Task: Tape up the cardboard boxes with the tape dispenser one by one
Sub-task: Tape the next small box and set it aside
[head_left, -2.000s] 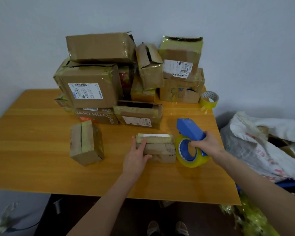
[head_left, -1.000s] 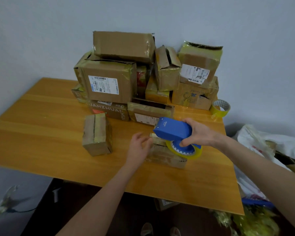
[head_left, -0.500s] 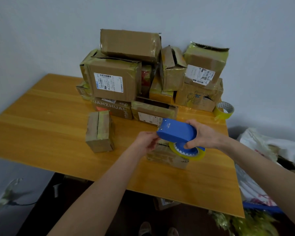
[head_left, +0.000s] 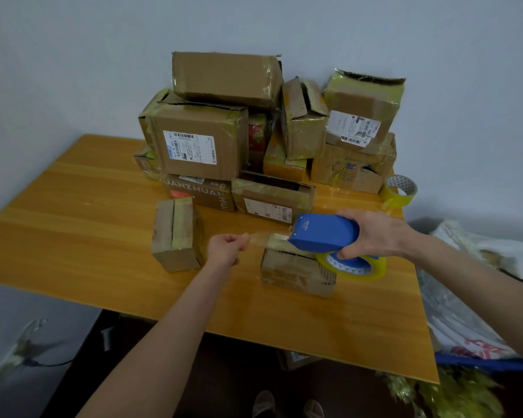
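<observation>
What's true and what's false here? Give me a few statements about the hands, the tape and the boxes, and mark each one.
1. The right hand grips the dispenser. True.
2. The left hand is open and empty. False: it pinches a tape strip stretched from the dispenser.
3. The dispenser is over the small box. True.
4. The spare roll sits atop the pile. False: it is on the table, right of the pile.
</observation>
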`<state>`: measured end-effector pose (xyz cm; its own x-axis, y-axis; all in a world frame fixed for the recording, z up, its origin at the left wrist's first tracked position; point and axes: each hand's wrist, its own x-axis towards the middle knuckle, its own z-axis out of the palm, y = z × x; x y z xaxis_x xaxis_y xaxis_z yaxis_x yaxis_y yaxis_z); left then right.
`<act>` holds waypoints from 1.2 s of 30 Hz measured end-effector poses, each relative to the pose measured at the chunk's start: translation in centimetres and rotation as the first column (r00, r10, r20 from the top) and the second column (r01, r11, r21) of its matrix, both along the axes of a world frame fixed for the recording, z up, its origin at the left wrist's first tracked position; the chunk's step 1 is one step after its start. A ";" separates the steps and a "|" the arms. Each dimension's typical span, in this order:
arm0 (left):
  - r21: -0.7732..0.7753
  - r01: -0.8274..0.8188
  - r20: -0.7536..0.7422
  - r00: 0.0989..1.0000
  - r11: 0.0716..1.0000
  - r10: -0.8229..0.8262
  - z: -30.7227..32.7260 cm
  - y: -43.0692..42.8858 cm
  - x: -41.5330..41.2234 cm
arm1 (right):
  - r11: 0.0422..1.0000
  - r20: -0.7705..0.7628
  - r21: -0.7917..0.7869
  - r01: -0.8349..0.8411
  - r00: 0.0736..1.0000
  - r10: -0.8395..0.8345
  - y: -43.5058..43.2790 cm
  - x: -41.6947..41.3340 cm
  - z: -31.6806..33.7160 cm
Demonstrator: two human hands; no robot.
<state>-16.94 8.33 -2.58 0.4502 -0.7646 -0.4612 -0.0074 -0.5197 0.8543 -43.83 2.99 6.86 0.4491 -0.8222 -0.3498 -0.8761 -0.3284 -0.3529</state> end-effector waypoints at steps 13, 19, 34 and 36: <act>0.103 0.013 0.200 0.979 0.995 -0.034 -3.7 0.0 -0.6 | 0.997 -0.131 -0.054 -0.049 0.990 0.042 0.0 1.0 -0.4; 0.253 0.181 0.329 0.908 0.950 -0.261 -5.2 0.1 -2.1 | 0.996 -0.156 -0.066 -0.068 0.986 0.057 -0.1 2.0 -0.7; 0.197 0.763 0.765 0.273 0.615 -0.584 -3.0 2.6 -4.2 | 0.991 -0.206 -0.099 -0.090 0.976 0.068 0.4 3.8 -0.6; 0.298 0.751 0.751 0.197 0.589 -0.630 -3.8 2.5 -3.6 | 0.993 -0.199 -0.087 -0.076 0.978 0.057 0.2 3.7 -0.6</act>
<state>-20.57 10.79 -6.43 -0.1956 -0.9673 -0.1614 -0.9301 0.1307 0.3434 -40.09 3.24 6.24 0.4343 -0.8261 -0.3591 -0.9003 -0.4116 -0.1417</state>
